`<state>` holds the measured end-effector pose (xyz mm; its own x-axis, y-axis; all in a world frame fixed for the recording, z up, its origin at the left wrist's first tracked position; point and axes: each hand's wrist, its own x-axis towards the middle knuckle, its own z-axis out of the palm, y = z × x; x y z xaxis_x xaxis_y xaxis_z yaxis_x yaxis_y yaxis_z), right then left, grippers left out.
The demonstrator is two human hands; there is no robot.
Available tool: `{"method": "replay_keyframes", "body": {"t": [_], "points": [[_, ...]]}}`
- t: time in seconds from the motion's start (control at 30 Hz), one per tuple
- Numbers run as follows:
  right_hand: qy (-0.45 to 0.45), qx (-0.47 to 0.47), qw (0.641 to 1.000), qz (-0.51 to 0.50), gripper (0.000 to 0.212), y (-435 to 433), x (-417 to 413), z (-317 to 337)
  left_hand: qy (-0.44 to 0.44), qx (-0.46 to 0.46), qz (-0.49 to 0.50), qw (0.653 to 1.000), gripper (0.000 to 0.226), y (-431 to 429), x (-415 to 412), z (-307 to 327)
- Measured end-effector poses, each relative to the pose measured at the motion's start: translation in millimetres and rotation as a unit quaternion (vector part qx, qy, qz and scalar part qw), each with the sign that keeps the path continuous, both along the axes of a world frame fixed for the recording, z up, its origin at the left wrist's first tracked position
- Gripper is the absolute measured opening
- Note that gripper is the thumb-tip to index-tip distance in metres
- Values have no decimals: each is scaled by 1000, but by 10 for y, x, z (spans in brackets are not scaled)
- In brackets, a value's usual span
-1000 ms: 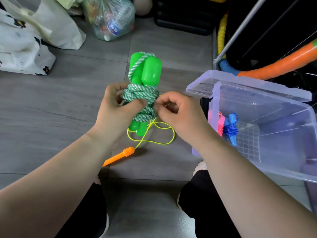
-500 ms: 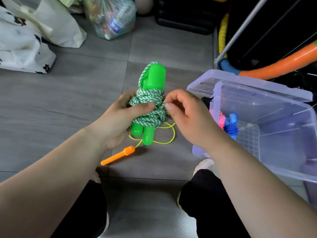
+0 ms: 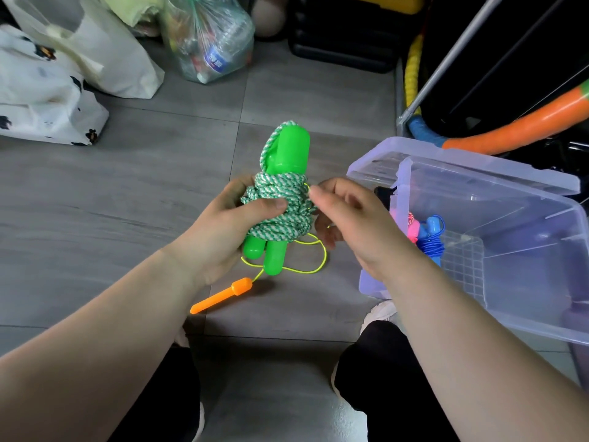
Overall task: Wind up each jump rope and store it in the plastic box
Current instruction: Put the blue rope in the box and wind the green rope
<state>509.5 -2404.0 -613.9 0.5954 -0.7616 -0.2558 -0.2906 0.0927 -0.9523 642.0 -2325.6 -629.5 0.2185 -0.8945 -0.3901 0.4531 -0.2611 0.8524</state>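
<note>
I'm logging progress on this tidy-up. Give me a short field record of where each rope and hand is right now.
green rope: wound around its handles, held above the floor
left hand: gripping the green rope
right hand: beside the coil, fingers loose
yellow rope: unwound on the floor, orange handle attached
plastic box: open, blue rope and pink rope inside

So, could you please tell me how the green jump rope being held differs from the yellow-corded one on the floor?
The green jump rope has a thick green-and-white braided cord wound tightly around its green handles; the yellow jump rope has a thin cord lying in loose loops. The green one is gripped in the left hand, with the right hand at its coil, while the yellow one lies on the floor with its orange handle. Neither is in the plastic box yet.
</note>
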Motion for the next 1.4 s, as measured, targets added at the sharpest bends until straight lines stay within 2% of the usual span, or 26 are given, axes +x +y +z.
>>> {"method": "replay_keyframes", "body": {"t": [0.07,0.17,0.3,0.4,0.47,0.57,0.67,0.73,0.8,0.93,0.97,1.03,1.07,1.1,1.2,1.27,1.33,1.4], "points": [[20,-45,999,14,28,0,10,-17,-8,2,4,1000,55,-9,-13,-19],[1,-42,999,13,30,27,27,-22,5,22,-4,1000,69,-11,-43,-26],[-29,-76,996,-31,30,40,49,-1,86,14,-35,996,41,-8,-70,-43],[-52,-79,992,-85,27,10,51,18,97,6,-49,994,37,-28,-81,-46],[-64,-48,988,-133,30,-2,59,9,110,-3,-41,993,35,-50,-114,-31],[-106,54,971,-209,32,-33,70,10,111,-20,-33,993,31,-77,-163,-2],[-135,125,950,-251,32,-67,55,9,95,-20,-35,995,38,-91,-149,40],[-129,136,952,-243,31,-78,40,-14,78,-17,-35,996,51,-91,-129,47],[-104,143,963,-206,30,-81,17,-32,50,-13,-12,999,54,-78,-133,29],[-37,179,976,-122,19,-82,-46,-59,-86,14,35,996,53,-79,-167,-51],[-14,181,979,-90,21,-56,-37,-69,-109,17,35,993,52,-82,-177,-64],[24,174,984,-41,43,24,15,-108,-137,7,10,990,40,-92,-203,-66],[38,158,986,-45,54,48,38,-129,-139,-1,-7,990,34,-92,-211,-55],[42,144,987,-61,57,54,50,-141,-130,-10,-21,991,33,-83,-210,-55],[-15,170,981,-93,29,-4,31,-117,-82,-6,-71,994,48,-52,-167,-61],[-44,180,977,-102,17,-44,-8,-109,-64,12,-102,993,48,-32,-150,-67],[-41,163,980,-106,13,-61,-21,-110,-49,53,-128,989,40,-18,-157,-63],[-26,159,981,-111,19,-65,-18,-126,-44,86,-145,985,48,-8,-188,-52]]}}
